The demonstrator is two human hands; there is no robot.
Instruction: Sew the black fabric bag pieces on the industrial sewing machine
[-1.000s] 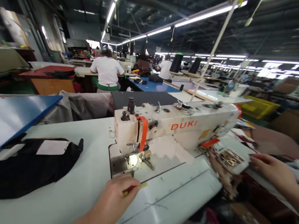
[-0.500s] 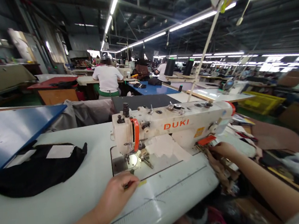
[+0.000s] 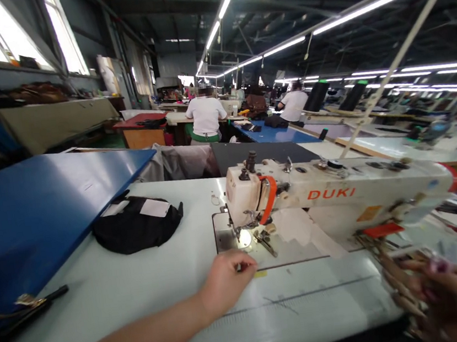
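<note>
My left hand (image 3: 226,278) rests on the white sewing table (image 3: 143,292) just in front of the needle plate, fingers curled in a pinch on something small I cannot make out. The white DUKI sewing machine (image 3: 340,196) stands right behind it, its lamp lit at the needle. My right hand (image 3: 456,298) is low at the right edge, blurred, closed around a small pinkish thing near a bunch of brown strips hanging off the table corner. A black fabric piece (image 3: 138,229) with white labels lies to the left.
A blue board (image 3: 42,210) slopes over the table's left side, with a dark tool (image 3: 32,303) below it. Two people in white shirts (image 3: 206,115) work at tables further back. Thread cones and more machines stand at the right.
The view has swung left. My right hand has come back from the machine's right end to the lower right corner with something in it. My left hand stays by the needle plate.
</note>
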